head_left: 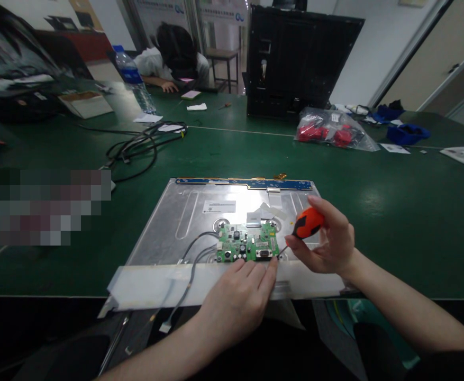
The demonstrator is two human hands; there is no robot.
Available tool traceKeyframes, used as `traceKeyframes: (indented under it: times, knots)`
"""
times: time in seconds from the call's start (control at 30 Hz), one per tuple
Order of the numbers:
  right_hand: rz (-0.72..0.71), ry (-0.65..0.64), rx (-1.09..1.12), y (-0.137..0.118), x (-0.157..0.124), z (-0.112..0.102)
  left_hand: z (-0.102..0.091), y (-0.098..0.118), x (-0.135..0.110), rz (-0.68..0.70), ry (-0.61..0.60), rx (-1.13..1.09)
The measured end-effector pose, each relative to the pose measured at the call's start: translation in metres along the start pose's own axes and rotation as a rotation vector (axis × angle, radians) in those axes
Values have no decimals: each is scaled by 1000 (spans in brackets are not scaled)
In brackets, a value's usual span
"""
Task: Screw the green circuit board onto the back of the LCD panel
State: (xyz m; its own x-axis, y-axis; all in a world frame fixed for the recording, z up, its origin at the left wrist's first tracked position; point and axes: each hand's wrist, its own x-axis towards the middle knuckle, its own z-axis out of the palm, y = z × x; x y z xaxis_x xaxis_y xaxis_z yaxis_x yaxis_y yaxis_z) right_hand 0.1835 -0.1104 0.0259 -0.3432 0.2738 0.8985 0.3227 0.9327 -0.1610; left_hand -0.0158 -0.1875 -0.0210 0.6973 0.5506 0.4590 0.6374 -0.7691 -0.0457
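Observation:
My right hand (330, 241) grips a screwdriver (309, 222) with an orange and black handle. Its thin shaft slants down and left to the lower right corner of a green circuit board (237, 238). My left hand (242, 291) lies with fingers stretched out along the board's front edge, the index fingertip close to the screwdriver tip. Whether a screw sits there is too small to tell. The board rests on the silver metal back of a display panel (164, 238), which has a blue strip board (224, 182) along its far edge. Grey cables (194, 264) run from the board's left side.
A black monitor (299, 63) stands at the back. Near it lies a clear bag (335, 129) with red items. Black cables (136, 145), a water bottle (134, 79) and a box (85, 104) are further left. Across the green table (394, 211), a person (176, 55) leans over.

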Motion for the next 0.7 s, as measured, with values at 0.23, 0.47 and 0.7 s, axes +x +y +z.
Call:
traceKeyframes:
  times: [0.23, 0.47, 0.7]
  knots:
    - [46, -48, 88, 3, -8, -2, 1, -1, -1, 7, 13, -5]
    - [38, -15, 208, 4, -7, 0, 1, -2, -1, 6, 2, -3]
    - [-18, -16, 146, 6, -6, -4, 1, -1, -2, 8, 14, -8]
